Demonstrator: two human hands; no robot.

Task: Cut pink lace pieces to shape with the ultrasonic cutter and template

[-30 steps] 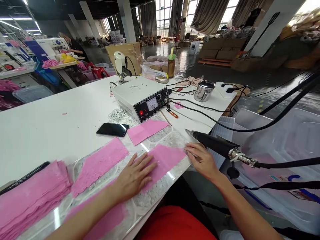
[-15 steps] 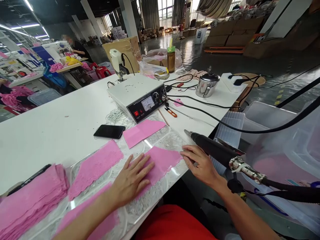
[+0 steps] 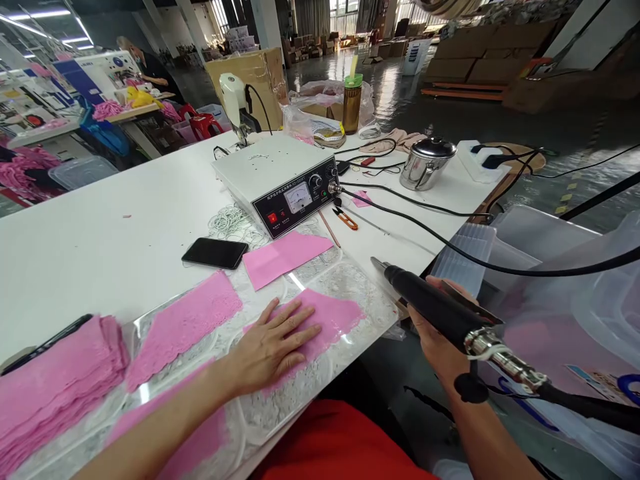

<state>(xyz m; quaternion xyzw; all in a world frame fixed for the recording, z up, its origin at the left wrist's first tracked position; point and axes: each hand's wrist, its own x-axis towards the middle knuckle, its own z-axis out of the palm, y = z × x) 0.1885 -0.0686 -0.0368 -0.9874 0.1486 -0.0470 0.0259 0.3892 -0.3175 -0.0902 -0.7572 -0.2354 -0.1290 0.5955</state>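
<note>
My left hand [image 3: 273,347] lies flat with fingers spread on a pink lace-edged fabric piece [image 3: 330,317], pressing it to the clear-covered table edge. My right hand [image 3: 433,340] is beneath a black pen-like handpiece [image 3: 430,297] with a metal tip. The handpiece covers most of its fingers, so whether they grip it cannot be told. A plain pink piece [image 3: 285,259] lies just beyond. To the left are another lace-edged piece [image 3: 187,327], a pink piece [image 3: 195,440] partly under my left forearm, and a pink fabric stack [image 3: 60,393].
A white control box [image 3: 280,180] with a dial stands beyond, its cable running right. Near it are a phone [image 3: 215,253], orange-handled thread snips [image 3: 346,219], a steel mug [image 3: 427,163] and a bottle [image 3: 353,103]. Clear plastic bins [image 3: 540,233] stand right of the table. Someone works far left.
My right hand has left the pink piece's right corner and moved right, under the black handpiece. My left hand stays flat on the fabric. The view has shifted slightly.
</note>
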